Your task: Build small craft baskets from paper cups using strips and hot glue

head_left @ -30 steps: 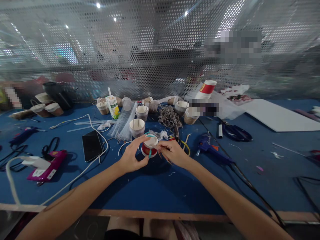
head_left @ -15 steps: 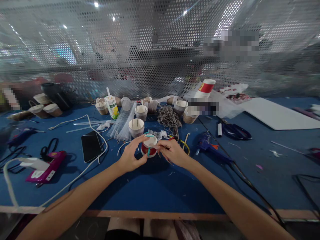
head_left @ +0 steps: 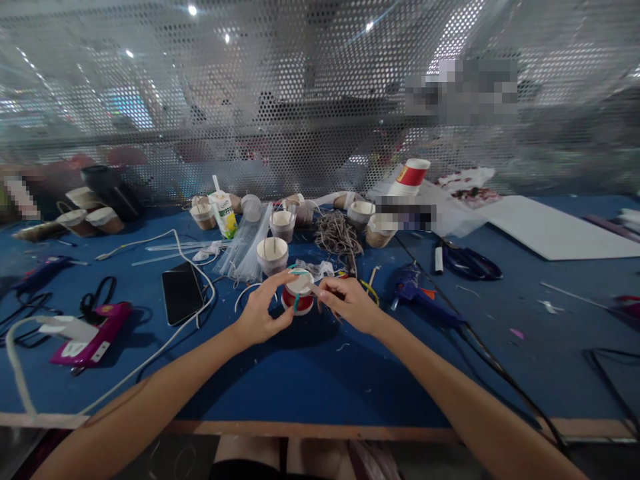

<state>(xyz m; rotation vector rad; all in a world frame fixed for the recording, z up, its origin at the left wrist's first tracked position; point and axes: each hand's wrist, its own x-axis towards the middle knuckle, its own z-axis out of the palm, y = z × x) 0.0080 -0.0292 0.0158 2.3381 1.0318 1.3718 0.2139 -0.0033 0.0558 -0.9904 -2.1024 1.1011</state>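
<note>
My left hand (head_left: 265, 307) is closed around the side of a small red and white paper cup (head_left: 290, 298), low over the blue table near its middle. Its thumb and fingers, with teal nails, press on the cup's wall and white top. In my right hand (head_left: 350, 301), pinched between thumb and fingers, is a thin pale flat stick (head_left: 316, 289); its tip meets the cup's upper right edge. Just behind my hands stands a white cup (head_left: 273, 256) with a handle-like strand. A tangle of grey-brown cord (head_left: 340, 237) lies farther back.
A blue glue gun (head_left: 417, 293) and dark-handled scissors (head_left: 473, 262) lie at right. To the left are a phone (head_left: 183, 293), a white cable and a magenta power strip (head_left: 103, 333). Clear plastic sticks (head_left: 245, 247), a drink carton (head_left: 223, 215) and several cups stand or lie behind.
My right hand has shifted slightly right and turned, so more of the pale stick shows. My left hand and the cup stay almost in place.
</note>
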